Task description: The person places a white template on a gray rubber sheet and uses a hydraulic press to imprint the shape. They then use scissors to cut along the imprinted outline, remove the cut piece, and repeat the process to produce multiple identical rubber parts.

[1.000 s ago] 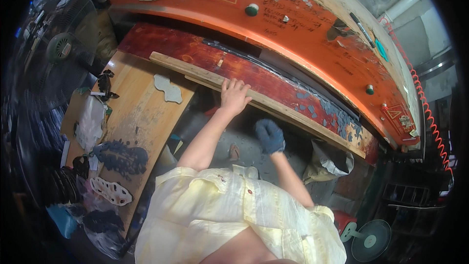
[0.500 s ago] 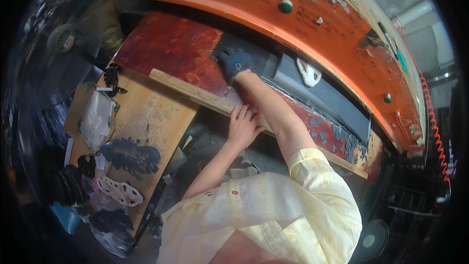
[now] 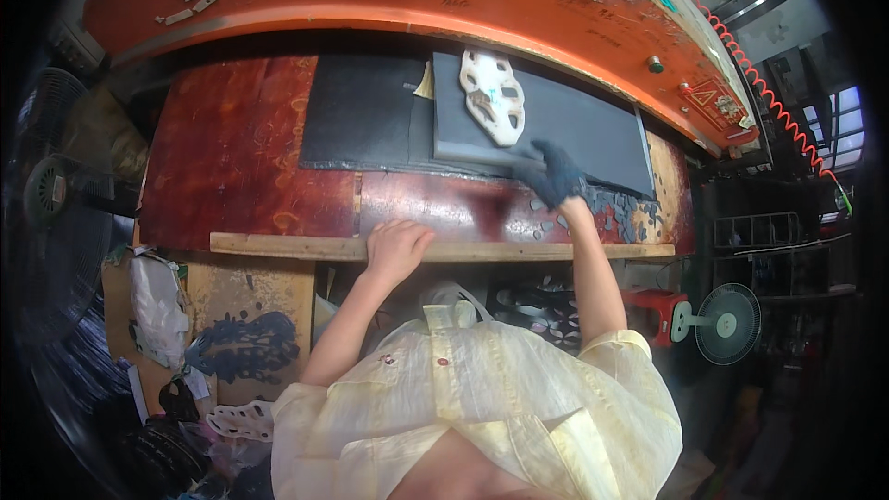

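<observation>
My bare left hand [image 3: 399, 248] rests on the wooden rail [image 3: 296, 246] along the near edge of the red board. Its fingers lie over the rail, with the thumb out to the right. On my right hand [image 3: 553, 174] is a dark glove, slightly blurred, its fingers apart. It is over the near edge of a dark grey sheet [image 3: 583, 134], just below a white sole-shaped plate with holes [image 3: 494, 106]. Whether the glove touches the sheet, I cannot tell. A blacker sheet [image 3: 361, 116] lies to the left, partly beneath the grey one.
An orange machine beam [image 3: 352, 5] spans the far side. Dark scraps [image 3: 630, 218] lie on the red board [image 3: 222, 153] at right. Cut dark pieces [image 3: 243, 344], a clear plastic bag [image 3: 157, 306] and another white perforated plate [image 3: 243, 420] are at lower left. A fan [image 3: 727, 324] stands at right.
My right hand has moved from the black sheet at left to the grey sheet's near edge. The white plate now shows whole. The view has turned, and my left hand stays on the rail.
</observation>
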### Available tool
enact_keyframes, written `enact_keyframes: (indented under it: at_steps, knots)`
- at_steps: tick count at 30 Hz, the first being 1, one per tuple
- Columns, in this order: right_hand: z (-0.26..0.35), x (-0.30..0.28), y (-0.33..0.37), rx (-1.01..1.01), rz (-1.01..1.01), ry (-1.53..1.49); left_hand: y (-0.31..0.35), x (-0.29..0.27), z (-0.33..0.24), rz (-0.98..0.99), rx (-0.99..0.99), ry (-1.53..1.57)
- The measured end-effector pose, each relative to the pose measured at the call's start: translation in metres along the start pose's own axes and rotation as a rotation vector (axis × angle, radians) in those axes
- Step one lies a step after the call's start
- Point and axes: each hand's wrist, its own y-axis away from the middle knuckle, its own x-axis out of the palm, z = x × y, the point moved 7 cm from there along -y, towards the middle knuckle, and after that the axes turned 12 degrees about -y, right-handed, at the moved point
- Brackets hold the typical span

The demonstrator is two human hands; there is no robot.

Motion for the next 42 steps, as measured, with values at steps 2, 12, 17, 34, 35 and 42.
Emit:
enact_keyframes:
  at_steps: [2, 12, 17, 34, 35, 42]
  knots:
    - [0.023, -0.001, -0.038, -0.004, -0.087, 0.005, -0.002, -0.003, -0.001, 0.008, -0.009, 0.111]
    - [0.055, 0.059, -0.085, 0.206, -0.047, 0.175, -0.059, -0.023, 0.001, -0.425, -0.224, 0.099]
    - [0.057, 0.048, -0.076, 0.106, 0.008, 0.173, -0.087, -0.002, -0.004, -0.311, -0.373, -0.036]
    - [0.002, -0.005, -0.024, -0.024, 0.157, -0.415, -0.093, 0.007, -0.078, -0.026, -0.243, 0.986]
    - [0.001, -0.001, -0.022, -0.031, 0.153, -0.443, -0.092, 0.008, -0.097, 0.012, -0.075, 0.918]
    - [-0.024, -0.035, -0.044, 0.071, 0.363, -0.871, -0.062, -0.006, -0.05, -0.109, -0.389, -0.021]
